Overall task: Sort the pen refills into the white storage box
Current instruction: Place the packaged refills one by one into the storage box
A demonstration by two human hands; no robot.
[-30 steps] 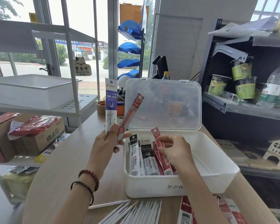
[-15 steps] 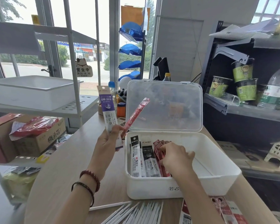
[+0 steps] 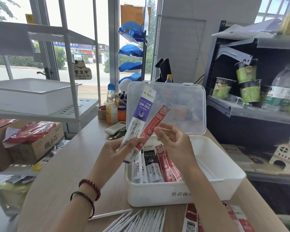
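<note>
Left hand [image 3: 117, 152]: I see it pinching the lower ends of two packs, a purple-and-white refill pack [image 3: 143, 114] and a red refill pack [image 3: 153, 126], fanned apart above the box.
Right hand [image 3: 173, 143]: fingers curled, tips right at the red pack's edge; I cannot tell whether they grip it.
White storage box [image 3: 157, 195]: on the table [image 3: 65, 164], clear lid [image 3: 191, 97] standing open.
Sorted packs [image 3: 151, 169]: white, black and red, side by side in the box's left part.
Near edge: loose white refills [image 3: 141, 221] and more red packs [image 3: 191, 218].
</note>
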